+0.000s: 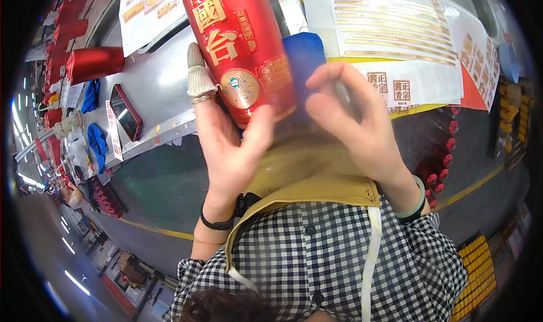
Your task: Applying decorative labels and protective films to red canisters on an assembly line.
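Note:
A large red bottle (266, 39) with raised gold characters and a round gold emblem (240, 89) leans over the near edge of the metal bench. My left hand (229, 135) holds its lower end, the thumb on the front and a finger in a knitted cover (201, 78) along the left side. To the right of the bottle, my right hand (353, 107) hovers, slightly blurred, with thumb and forefinger curved and their tips a little apart. Nothing shows between them. Behind the bottle's lower right side lies a blue pad (310, 53).
At the right lie a sheet of thin gold strips (390, 53) and a sheet of printed labels (430, 78). A phone (125, 112), a red cylinder (95, 64) and blue cloths (97, 144) are at the left. Red round objects (447, 159) line the floor side at right.

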Demonstrator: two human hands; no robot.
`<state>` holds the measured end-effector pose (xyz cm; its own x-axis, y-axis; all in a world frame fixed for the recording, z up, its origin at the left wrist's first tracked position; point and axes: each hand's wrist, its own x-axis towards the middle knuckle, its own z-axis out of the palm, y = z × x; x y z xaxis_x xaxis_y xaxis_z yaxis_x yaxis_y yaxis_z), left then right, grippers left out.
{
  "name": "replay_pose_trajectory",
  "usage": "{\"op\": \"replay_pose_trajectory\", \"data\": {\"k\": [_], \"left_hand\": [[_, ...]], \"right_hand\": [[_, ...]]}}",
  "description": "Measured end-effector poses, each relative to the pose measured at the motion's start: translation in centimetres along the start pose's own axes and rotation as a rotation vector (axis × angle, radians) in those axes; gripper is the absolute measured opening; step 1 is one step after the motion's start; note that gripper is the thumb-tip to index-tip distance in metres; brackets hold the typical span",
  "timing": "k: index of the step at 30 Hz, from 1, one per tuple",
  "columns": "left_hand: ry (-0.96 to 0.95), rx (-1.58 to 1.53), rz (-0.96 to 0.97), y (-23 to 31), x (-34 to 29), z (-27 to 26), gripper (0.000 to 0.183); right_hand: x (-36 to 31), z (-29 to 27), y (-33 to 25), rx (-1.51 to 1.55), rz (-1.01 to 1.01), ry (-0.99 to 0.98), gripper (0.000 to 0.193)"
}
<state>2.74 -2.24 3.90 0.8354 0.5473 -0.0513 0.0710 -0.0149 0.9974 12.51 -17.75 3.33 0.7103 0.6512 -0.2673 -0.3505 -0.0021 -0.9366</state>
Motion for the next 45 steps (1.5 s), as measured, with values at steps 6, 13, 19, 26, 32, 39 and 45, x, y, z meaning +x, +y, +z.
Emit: {"op": "replay_pose_trajectory", "data": {"k": [6,13,19,26,32,39,45], "left_hand": [[-0.033,-0.209,-0.027,0.0,-0.5,-1.2,0.076],[-0.010,-0.136,-0.016,-0.1,-0.7,-0.6,0.067],[-0.042,-0.131,-0.065,-0.4,-0.9,-1.0,0.068],[-0.034,-0.121,-0.011,-0.8,-0.7,-0.8,0.066],[0.066,0.293,0.484,-2.6,-0.7,-2.8,0.072],[-0.016,1.060,0.750,-1.9,-1.6,-2.5,0.077],[0.061,1.132,0.795,-2.1,-1.7,-0.6,0.074]], "right_hand": [[0.9,1.0,-0.6,-0.355,-0.180,0.073,0.029],[1.3,2.0,-0.5,-0.329,-0.074,0.103,0.032],[1.2,2.7,-0.3,-0.389,-0.119,0.112,0.036],[1.4,2.1,0.4,-0.306,-0.084,0.074,0.028],[1.1,1.1,-0.6,-0.081,0.015,0.045,0.026],[1.2,0.9,-1.7,0.063,0.016,0.068,0.033],[2.2,-0.3,-0.6,-0.014,-0.163,0.121,0.032]]}}
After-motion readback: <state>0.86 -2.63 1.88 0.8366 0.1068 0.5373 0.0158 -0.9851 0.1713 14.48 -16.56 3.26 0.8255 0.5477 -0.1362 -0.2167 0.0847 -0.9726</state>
